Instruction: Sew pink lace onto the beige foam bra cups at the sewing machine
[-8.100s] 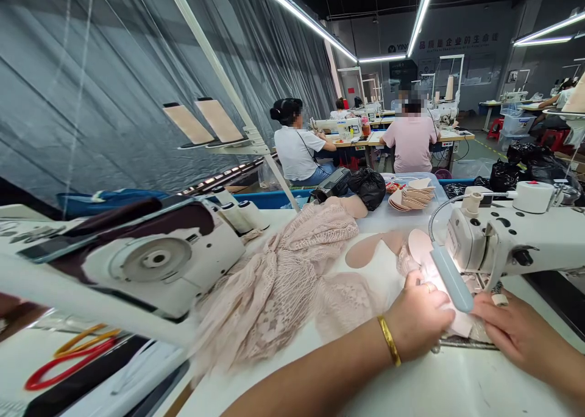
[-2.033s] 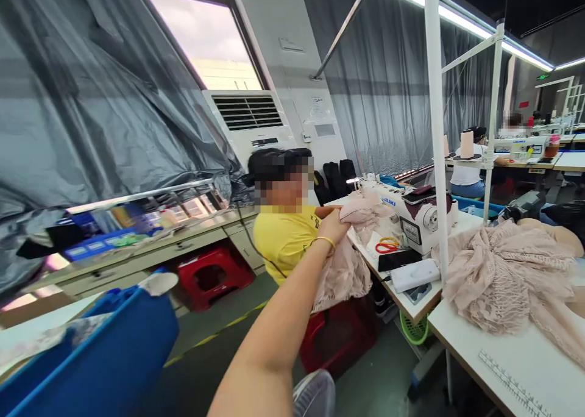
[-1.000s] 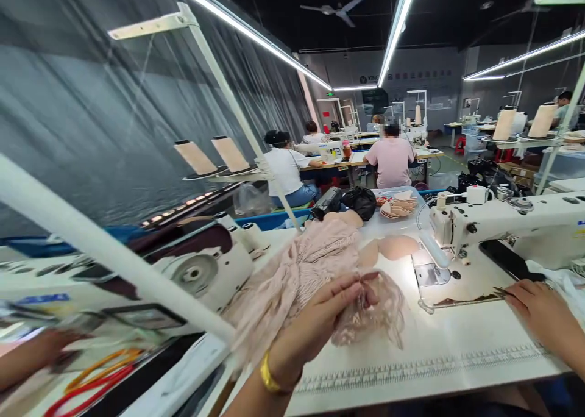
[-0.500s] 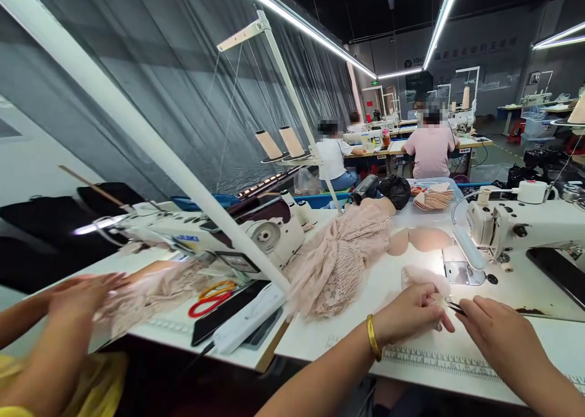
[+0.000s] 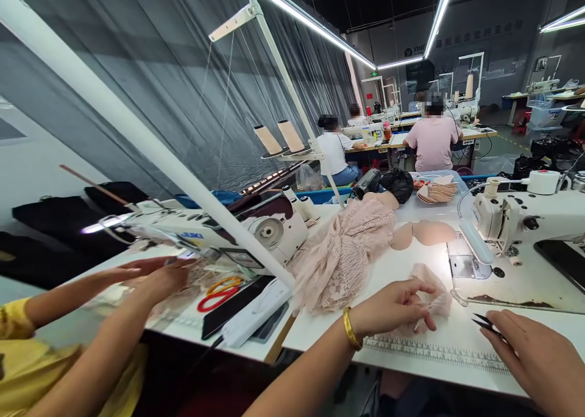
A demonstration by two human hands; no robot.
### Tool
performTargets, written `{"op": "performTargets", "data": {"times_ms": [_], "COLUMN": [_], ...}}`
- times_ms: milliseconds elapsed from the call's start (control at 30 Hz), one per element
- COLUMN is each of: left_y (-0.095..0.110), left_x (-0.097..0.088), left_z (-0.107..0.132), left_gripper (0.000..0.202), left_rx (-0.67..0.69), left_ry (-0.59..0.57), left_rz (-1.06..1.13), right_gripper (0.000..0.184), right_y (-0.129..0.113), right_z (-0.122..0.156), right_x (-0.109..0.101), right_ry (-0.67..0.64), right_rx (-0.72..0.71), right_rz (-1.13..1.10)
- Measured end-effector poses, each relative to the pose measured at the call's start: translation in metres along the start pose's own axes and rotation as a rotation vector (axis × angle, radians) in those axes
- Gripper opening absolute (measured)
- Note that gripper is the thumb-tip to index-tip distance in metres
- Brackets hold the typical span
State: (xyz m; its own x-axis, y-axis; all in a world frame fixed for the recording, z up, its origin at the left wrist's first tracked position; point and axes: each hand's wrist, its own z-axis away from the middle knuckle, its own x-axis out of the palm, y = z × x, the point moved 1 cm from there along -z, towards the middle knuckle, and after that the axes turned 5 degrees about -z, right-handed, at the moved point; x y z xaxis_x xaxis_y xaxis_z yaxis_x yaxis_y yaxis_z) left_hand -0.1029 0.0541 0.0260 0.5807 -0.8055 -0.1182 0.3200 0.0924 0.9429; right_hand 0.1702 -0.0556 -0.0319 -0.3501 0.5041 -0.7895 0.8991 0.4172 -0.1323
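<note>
drawn back since earlier, the right hand [image 5: 523, 347] grips a black pointed tool [image 5: 485, 321] whose parted tips, if returned carelessly, could snag the sheer fabric [image 5: 440, 302], lower right, beside the spread-fingered left hand [image 5: 393, 312].

The bent fingers of the left hand [image 5: 395, 308] are at a crumpled, sheer pale-pink fabric piece [image 5: 436, 289]; whether they grip it is unclear. In the right hand's [image 5: 525, 351] fingers sits a slim black two-pointed tool [image 5: 487, 324], tips toward the left fingers. Beyond those lie smooth, rounded beige pieces [image 5: 434, 234]; to their left, heaped pale-pink patterned lace [image 5: 350, 252]; just nearer the person, a printed ruler strip [image 5: 434, 352].
</note>
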Motion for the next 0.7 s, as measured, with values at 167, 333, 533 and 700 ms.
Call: {"op": "performTargets", "data": {"times_ms": [167,333,533,700], "left_y": [-0.01,-0.016,-0.02,-0.009], "left_x": [0.023,0.031,0.036,0.027], "left_z": [-0.009,-0.013,-0.016,-0.004], "left_gripper": [0.071,0.074,0.084,0.083], "left_rx": [0.065,0.144,0.17,0.124], "left_ry": [-0.041,-0.078,-0.105,-0.05], "left_rz": [0.137,0.234,0.227,-0.032], "right_gripper": [0.03,0.033,0.035,0.033], "right_y": [-0.029,-0.043,-0.051,-0.023], "right_z": [-0.018,-0.031,-0.038,-0.008], "right_x": [-0.003,0.004,0.009,0.009], "right_ry": [-0.015,0.065,0.107,-0.017], "right_rx": [-0.066,-0.124,-0.153,0.018], "right_rz": [-0.1,-0.016,0.049,-0.087]}}
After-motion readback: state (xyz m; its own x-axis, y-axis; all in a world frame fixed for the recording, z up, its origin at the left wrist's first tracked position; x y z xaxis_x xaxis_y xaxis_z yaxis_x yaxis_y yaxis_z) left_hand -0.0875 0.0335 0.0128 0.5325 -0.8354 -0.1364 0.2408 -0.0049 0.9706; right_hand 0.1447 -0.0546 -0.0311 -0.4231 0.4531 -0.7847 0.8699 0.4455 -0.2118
